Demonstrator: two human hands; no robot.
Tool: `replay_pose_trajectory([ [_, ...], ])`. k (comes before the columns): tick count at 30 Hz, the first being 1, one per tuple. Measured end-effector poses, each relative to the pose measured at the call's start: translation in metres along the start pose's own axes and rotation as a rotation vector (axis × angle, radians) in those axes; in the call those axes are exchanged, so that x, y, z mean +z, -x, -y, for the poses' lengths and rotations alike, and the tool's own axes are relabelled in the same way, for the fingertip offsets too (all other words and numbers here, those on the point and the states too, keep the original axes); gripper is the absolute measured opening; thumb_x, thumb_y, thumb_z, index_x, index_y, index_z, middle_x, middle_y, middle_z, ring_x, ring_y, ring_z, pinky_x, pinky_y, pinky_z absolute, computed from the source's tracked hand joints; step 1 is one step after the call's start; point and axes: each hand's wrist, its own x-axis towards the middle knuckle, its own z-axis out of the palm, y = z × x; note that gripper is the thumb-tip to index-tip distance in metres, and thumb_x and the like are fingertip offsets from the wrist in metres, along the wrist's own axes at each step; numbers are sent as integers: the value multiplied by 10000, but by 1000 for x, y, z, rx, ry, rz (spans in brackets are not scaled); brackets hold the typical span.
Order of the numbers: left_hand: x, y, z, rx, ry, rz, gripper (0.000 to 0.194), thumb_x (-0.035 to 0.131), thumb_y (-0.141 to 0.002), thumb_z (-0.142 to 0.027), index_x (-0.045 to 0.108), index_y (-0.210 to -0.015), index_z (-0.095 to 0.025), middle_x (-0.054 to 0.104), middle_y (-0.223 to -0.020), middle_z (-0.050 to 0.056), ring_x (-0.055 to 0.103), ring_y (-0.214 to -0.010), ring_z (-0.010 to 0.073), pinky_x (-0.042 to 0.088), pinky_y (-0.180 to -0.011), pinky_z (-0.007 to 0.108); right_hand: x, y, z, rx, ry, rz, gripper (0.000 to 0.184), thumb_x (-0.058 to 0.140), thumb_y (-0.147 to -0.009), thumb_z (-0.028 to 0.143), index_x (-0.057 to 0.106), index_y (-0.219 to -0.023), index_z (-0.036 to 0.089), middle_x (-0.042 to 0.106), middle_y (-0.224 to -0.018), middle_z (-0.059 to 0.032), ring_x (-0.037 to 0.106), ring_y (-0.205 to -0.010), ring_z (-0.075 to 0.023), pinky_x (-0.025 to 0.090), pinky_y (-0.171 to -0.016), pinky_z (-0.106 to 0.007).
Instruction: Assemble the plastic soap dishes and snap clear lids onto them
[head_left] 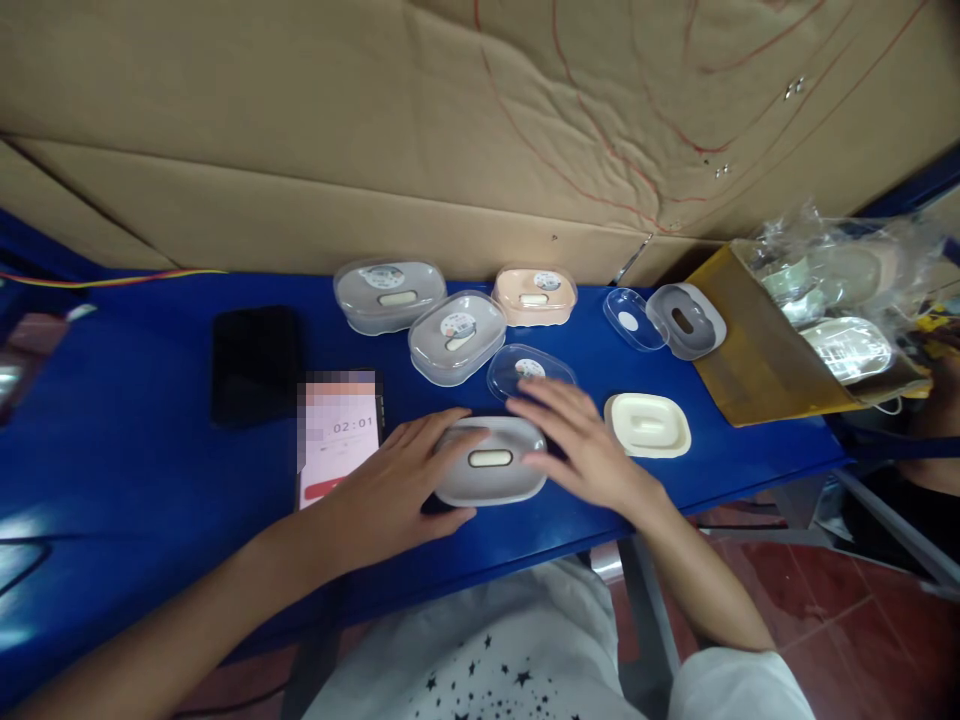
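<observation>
A grey soap dish (pixel 517 488) with a cream oval piece in its middle slot lies on the blue table in front of me. My left hand (pixel 412 475) holds its left end, thumb at the near edge and fingers over the top and far side. Over the right end is my right hand (pixel 577 445), fingers apart; whether its fingertips touch the dish or the lid behind is hard to tell. That clear lid (pixel 510 372) with a round sticker lies just beyond, partly covered by my right fingers. A cream soap dish part (pixel 648 426) sits to the right.
Two grey lidded soap dishes (pixel 420 312) and a peach one (pixel 514 309) stand at the back. Further right are another clear lid (pixel 637 318) and grey dish part (pixel 694 335), beside a carton (pixel 739 365) of bagged pieces. A phone (pixel 341 450) and black object (pixel 255 365) lie left.
</observation>
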Motion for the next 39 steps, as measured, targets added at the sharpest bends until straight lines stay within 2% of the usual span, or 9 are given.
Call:
replay_pose_trajectory([
  [4,-1,0,-2,-10,-7,-35,747,725,-967,-298,418,-1648,-308,426,-1743,158,541,-1517,424,521,-1220,627,-9,-5,-30,212,42,-33,788,695,-1078,580,397,-1755,310,435,-1792,-170,355,-1693,-404,336,-1336,-726],
  [7,-2,-2,1,-43,35,-48,796,717,-947,-278,381,-1669,-293,474,-1709,157,569,-1502,401,532,-1224,593,-11,-6,-42,225,-16,16,610,576,-1142,554,486,-1704,333,487,-1767,-133,428,-1663,-359,400,-1321,-665],
  [10,-3,-2,2,-51,46,-43,738,704,-951,-268,434,-1637,-288,526,-1674,140,597,-1477,381,530,-1232,578,-10,-4,-47,259,-6,11,497,450,-1192,487,546,-1654,333,492,-1766,-110,415,-1672,-336,393,-1332,-640],
  [13,-4,0,1,-46,33,-35,668,711,-963,-302,499,-1596,-287,514,-1691,135,587,-1489,390,524,-1240,580,-9,-2,-52,309,77,8,592,615,-1125,514,511,-1664,293,448,-1784,-156,367,-1685,-412,379,-1316,-704],
  [16,-5,0,0,-42,25,-30,649,734,-985,-374,510,-1590,-302,470,-1726,138,556,-1522,413,525,-1236,605,-14,-1,-53,342,120,-42,611,683,-1093,492,539,-1631,241,505,-1718,-210,451,-1626,-441,422,-1282,-715],
  [19,-5,-1,0,-61,71,-62,625,721,-1004,-380,497,-1584,-312,480,-1712,136,576,-1512,402,534,-1231,604,-21,2,-42,252,-25,-83,602,668,-1109,478,515,-1657,283,552,-1676,-174,509,-1593,-372,457,-1296,-637],
  [22,-4,-3,2,-133,185,-110,734,736,-984,-345,395,-1634,-321,567,-1632,128,673,-1407,356,586,-1185,552,-23,9,-22,66,-171,-12,654,718,-1088,458,481,-1690,363,542,-1702,-115,512,-1601,-325,486,-1298,-589],
  [26,-1,-4,3,-178,208,-135,900,765,-966,-338,258,-1710,-362,592,-1609,119,712,-1352,347,624,-1123,535,-14,14,-1,-75,-122,56,627,736,-1082,392,530,-1669,324,528,-1722,-119,418,-1667,-334,485,-1302,-613],
  [39,-8,-8,-2,-135,197,-95,741,683,-1007,-315,357,-1672,-344,586,-1590,103,710,-1334,322,605,-1146,520,-4,13,2,-111,7,63,612,708,-1098,395,532,-1675,290,514,-1745,-124,348,-1703,-352,485,-1299,-643],
])
